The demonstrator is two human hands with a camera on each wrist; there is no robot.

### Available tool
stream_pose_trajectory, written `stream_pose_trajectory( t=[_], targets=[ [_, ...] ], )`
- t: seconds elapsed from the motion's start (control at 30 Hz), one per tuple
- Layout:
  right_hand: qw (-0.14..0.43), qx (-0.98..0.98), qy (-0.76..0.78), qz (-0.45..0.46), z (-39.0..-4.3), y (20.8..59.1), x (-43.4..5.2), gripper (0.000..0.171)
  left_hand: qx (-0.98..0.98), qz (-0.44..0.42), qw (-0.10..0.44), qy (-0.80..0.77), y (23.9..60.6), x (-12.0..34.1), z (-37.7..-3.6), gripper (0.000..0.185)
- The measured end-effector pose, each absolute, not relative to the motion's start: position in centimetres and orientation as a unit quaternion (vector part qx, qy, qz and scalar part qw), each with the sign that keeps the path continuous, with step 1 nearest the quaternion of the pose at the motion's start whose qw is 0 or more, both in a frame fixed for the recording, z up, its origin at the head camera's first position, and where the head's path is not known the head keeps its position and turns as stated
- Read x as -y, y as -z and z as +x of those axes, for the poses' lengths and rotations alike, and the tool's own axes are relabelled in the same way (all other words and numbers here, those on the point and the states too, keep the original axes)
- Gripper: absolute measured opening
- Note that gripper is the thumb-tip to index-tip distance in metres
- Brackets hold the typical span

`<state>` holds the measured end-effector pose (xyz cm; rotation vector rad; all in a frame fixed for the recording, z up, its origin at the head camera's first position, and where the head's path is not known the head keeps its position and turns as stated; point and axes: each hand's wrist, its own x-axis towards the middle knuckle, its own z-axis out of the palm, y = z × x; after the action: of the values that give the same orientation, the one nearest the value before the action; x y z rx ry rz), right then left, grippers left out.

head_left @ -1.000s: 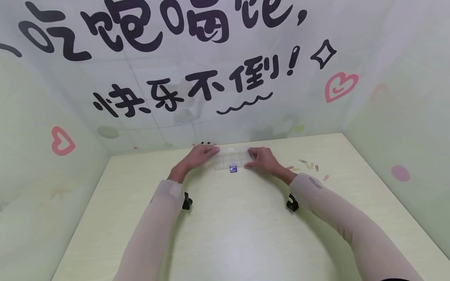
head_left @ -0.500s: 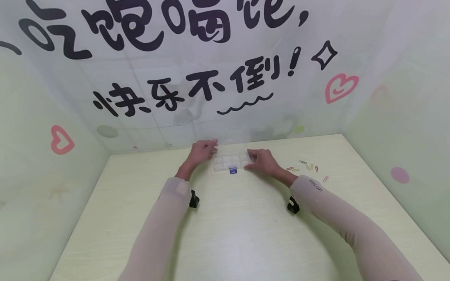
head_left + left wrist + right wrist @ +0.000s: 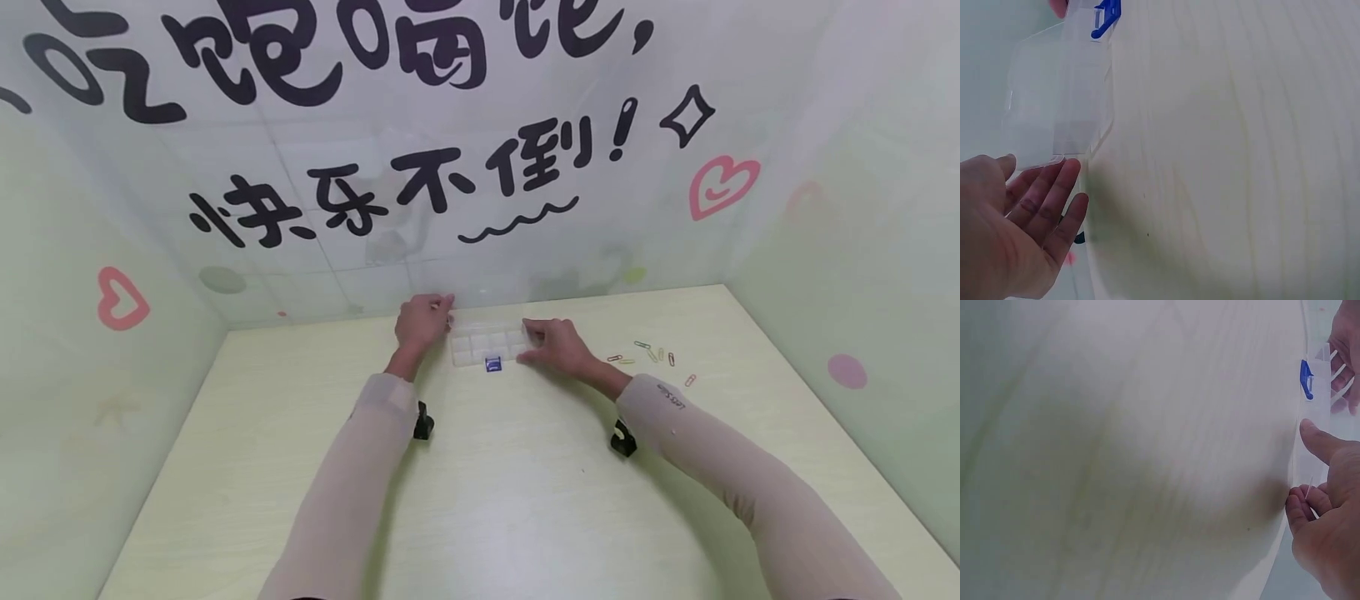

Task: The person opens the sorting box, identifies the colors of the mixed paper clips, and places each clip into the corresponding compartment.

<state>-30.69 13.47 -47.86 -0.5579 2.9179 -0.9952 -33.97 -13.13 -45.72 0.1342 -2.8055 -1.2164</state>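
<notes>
left hand (image 3: 423, 323): fingers apart here, loosely extended, right at the edge of the clear lid (image 3: 1034, 94), and that lid is up!
right hand (image 3: 562, 348): fingers and thumb clamped on one end of the clear box (image 3: 480, 348).
box: on the tabletop (image 3: 487, 483), squarely between both sets of fingers, compartments showing.
blue latch (image 3: 492, 364): box front, left of the right fingers.
paper clips (image 3: 671, 360): scattered right of the right fingers.

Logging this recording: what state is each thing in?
Clear box: open, resting on the table.
Lid: raised.
Blue latch: unfastened.
Paper clips: loose, scattered.
Left hand: fingers loosely extended at the lid's edge; contact unclear.
Right hand: gripping the box's right end.
</notes>
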Motion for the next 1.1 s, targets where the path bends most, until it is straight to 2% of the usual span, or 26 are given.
stream_pose_trajectory(
  t=[0.17,0.37,0.77,1.1],
  targets=[
    [0.004,-0.933,0.310,-0.181,-30.80,48.00,-13.42,0.073,0.921,0.065,0.068,0.379,45.99,13.10,-34.00,0.031],
    [0.008,-0.936,0.305,-0.176,-30.91,48.02,-13.44,0.074,0.933,0.041,0.088,0.347,46.11,13.03,-33.94,0.046],
    [0.009,-0.932,0.314,-0.179,-30.99,47.98,-13.50,0.074,0.957,-0.005,0.064,0.284,45.99,13.28,-33.48,0.056],
    [0.004,-0.931,0.312,-0.190,-31.20,47.85,-13.84,0.074,0.972,-0.040,0.003,0.230,46.24,13.62,-33.37,0.088]
  ],
)
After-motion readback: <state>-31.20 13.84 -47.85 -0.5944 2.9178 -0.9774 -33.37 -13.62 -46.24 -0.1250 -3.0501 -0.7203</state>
